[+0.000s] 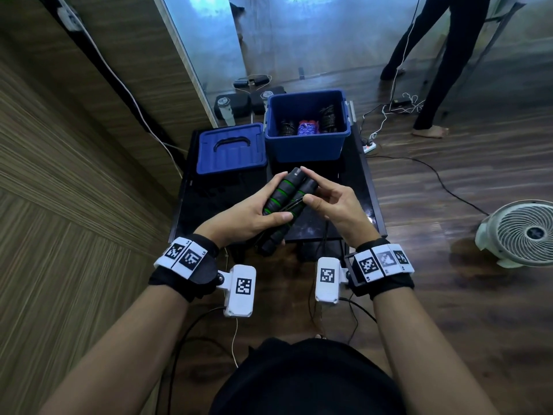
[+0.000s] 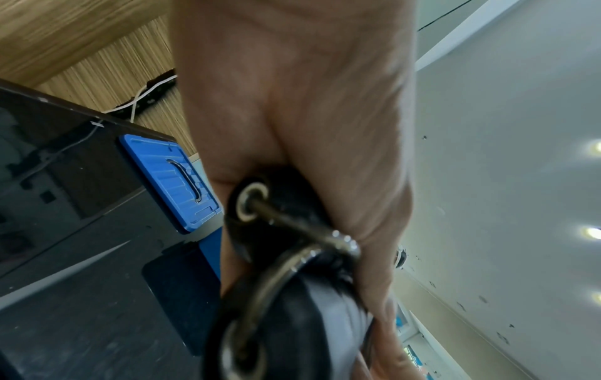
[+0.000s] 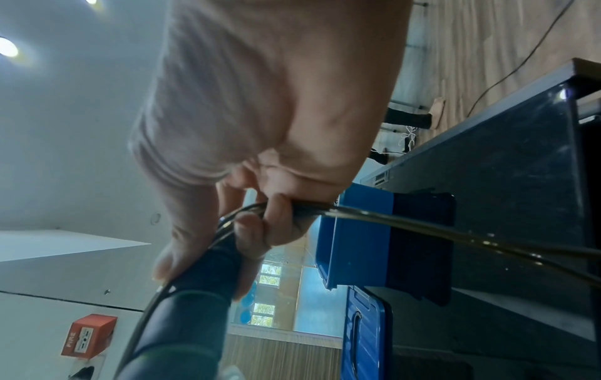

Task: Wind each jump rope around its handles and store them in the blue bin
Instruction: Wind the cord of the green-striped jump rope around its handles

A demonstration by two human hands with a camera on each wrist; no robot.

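Two black jump rope handles with green rings (image 1: 284, 202) lie side by side in my left hand (image 1: 254, 205), which grips them over the black table (image 1: 353, 187). My right hand (image 1: 326, 199) pinches the thin black rope (image 3: 422, 226) against the handles (image 3: 201, 277), index fingertip on the handle tops. In the left wrist view the handle ends (image 2: 257, 205) and a rope loop (image 2: 292, 259) show under my palm. The open blue bin (image 1: 308, 145) stands behind, holding wound black ropes (image 1: 327, 118) and a blue-red one (image 1: 308, 127).
The blue lid (image 1: 230, 149) lies left of the bin on the table. A white fan (image 1: 520, 232) sits on the wooden floor at right. Cables cross the floor. Another person's legs (image 1: 434, 79) stand at the back right. A mirror (image 1: 209, 55) leans behind.
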